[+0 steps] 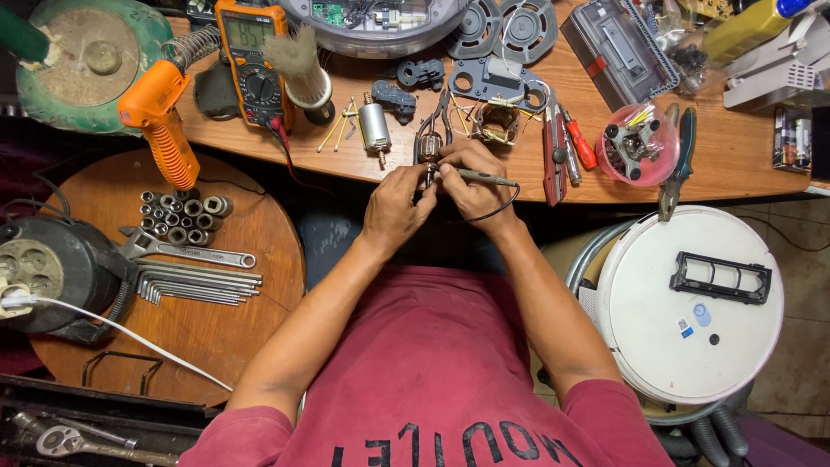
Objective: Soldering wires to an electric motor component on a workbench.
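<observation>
Wooden table ahead of me, cluttered; round side stool to my left with sockets and hex keys. Both hands meet at the table's near edge. My left hand has its grip closed on a small motor armature, long axis running away from me, just above my fingertips. My right hand pinches a soldering iron shut, iron lying sideways, tip pointing left at the armature, cord trailing down. Right hand sits nearer the joint.

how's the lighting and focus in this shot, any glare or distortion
Head view: warm, even light and sharp focus on the left hand, right hand and workbench; mild glare on the white round robot vacuum; dark shadow under the bench; wide-angle bending at the edges.
</observation>
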